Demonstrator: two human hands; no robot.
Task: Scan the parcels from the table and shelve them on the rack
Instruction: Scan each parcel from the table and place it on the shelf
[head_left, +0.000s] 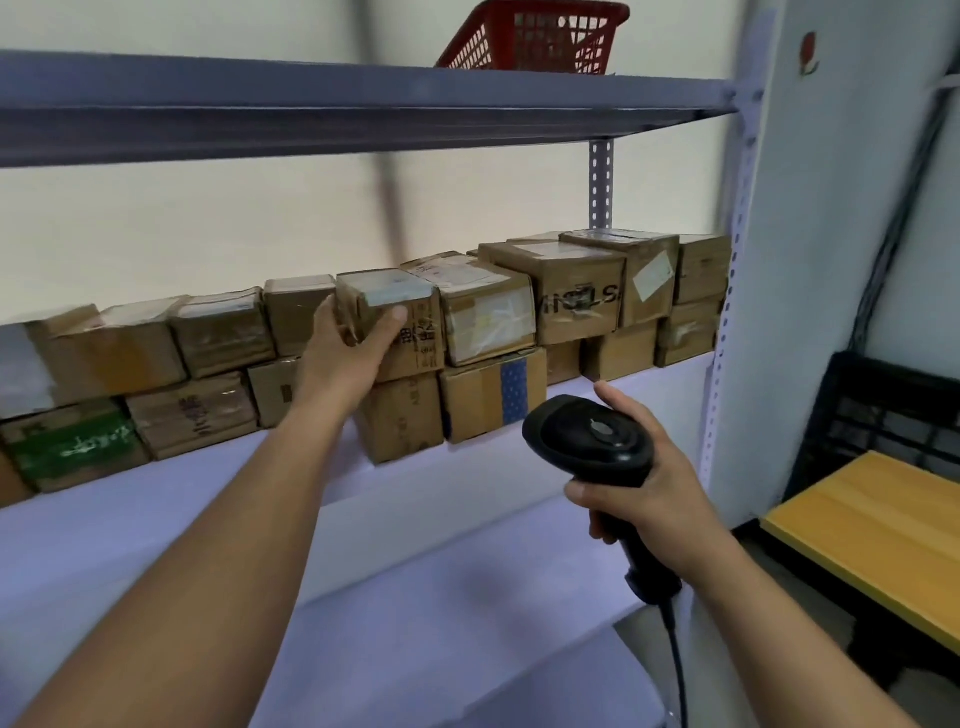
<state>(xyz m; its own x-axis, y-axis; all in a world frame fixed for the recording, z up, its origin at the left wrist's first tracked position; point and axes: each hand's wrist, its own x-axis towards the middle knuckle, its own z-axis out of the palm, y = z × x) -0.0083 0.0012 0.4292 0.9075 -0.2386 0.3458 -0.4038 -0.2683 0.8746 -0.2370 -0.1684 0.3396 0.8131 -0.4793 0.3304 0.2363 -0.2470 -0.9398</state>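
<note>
Parcel (415, 317) seemingly atop stack (400, 415) | left hand (340, 358) fingers (326, 314) clasp it | right hand (654, 483) grips scanner (587, 436)

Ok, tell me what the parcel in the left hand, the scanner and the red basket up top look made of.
The parcel looks like brown corrugated cardboard, matt, with glossy clear tape catching light on top. The scanner seems to be moulded black plastic, smooth with a soft sheen. The red basket is probably plastic: uniform colour, moulded lattice walls.
</note>
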